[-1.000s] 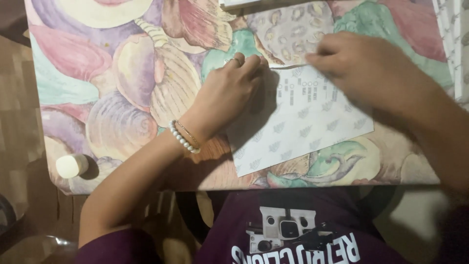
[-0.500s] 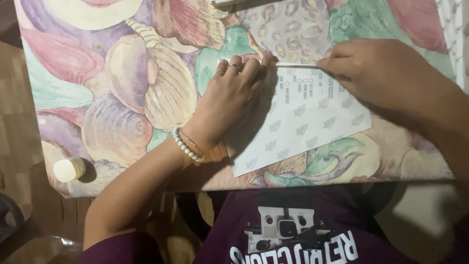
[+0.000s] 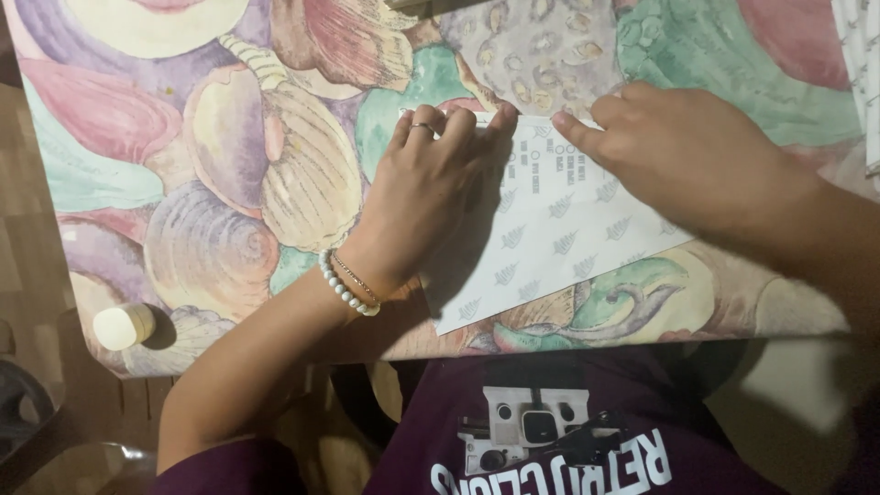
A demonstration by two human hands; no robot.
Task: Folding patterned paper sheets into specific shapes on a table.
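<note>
nearest the viewer, a small round cream knob (image 3: 123,325) sits at the table (image 3: 183,165) edge. the left hand (image 3: 431,197), wearing a pearl bracelet (image 3: 346,289) and a ring, lies flat, fingers outstretched, pressing a white patterned sheet of paper (image 3: 568,238). the right hand (image 3: 687,151) presses the sheet's folded top edge with its fingertips. the table's cloth beneath shows pastel seashells.

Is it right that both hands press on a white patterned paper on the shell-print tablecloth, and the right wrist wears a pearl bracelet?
Not quite. In the head view the pearl bracelet is on the left wrist. Both the left hand and the right hand do press the white patterned paper on the shell-print tablecloth.
</note>
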